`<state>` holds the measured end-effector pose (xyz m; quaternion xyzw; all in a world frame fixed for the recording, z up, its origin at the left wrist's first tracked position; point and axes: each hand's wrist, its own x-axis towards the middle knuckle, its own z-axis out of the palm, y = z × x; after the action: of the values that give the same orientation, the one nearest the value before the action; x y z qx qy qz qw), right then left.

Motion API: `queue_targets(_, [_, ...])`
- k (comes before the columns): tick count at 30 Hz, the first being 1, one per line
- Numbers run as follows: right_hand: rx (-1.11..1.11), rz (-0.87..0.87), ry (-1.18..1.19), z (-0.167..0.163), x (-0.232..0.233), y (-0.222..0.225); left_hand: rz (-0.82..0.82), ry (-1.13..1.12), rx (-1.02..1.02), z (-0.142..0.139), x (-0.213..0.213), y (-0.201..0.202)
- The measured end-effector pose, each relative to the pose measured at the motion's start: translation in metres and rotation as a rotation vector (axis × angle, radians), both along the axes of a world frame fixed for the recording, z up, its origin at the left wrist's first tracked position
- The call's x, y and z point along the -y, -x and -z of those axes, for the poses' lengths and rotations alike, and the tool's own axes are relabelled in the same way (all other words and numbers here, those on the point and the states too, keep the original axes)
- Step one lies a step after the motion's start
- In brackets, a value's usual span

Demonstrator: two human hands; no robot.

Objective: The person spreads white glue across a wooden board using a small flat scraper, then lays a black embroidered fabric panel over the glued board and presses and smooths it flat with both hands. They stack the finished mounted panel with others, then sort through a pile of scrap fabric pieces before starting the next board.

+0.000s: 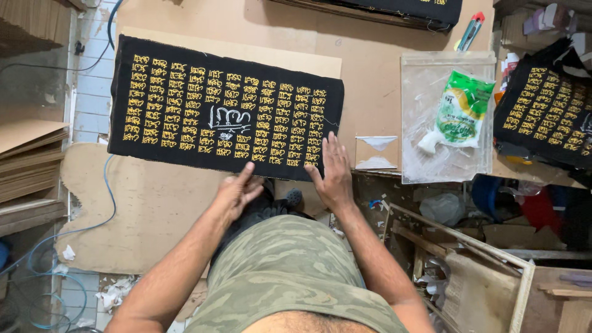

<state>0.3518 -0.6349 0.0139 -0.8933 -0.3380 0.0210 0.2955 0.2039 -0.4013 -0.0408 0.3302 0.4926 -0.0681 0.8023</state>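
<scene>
Cluttered workshop floor, brown cardboard sheet [382,68] as work surface. Black cloth [225,108] with gold embroidery lies flat on the sheet, long axis left-right, near edge just past the person's knees. Left hand [237,192] sits at the cloth's near edge, thumb raised, fingers loosely together, touching not gripping. Right hand [334,169] lies flat on the cloth's near right corner, fingers spread, nothing clamped. Clear plastic bag [447,117] with a green packet is right of the cloth; a second black cloth [546,117] further right. Judgement: smoothing step. Press with flat palms, stroke outward from the centre, keep edges square to the sheet, avoid snagging threads.
</scene>
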Motion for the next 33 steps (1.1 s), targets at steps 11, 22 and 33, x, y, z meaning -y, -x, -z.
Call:
queue_targets(11, [0.052,-0.178,0.268,-0.028,-0.094,-0.134,0.441,0.16,0.094,0.013,0.096,-0.065])
queue_targets(22, [0.139,-0.169,0.372,-0.025,-0.092,-0.128,0.326,-0.079,0.218,0.014,0.119,-0.068])
queue_targets(33, [0.196,-0.23,0.327,-0.007,-0.055,-0.063,0.378,-0.495,0.376,0.011,0.124,-0.07])
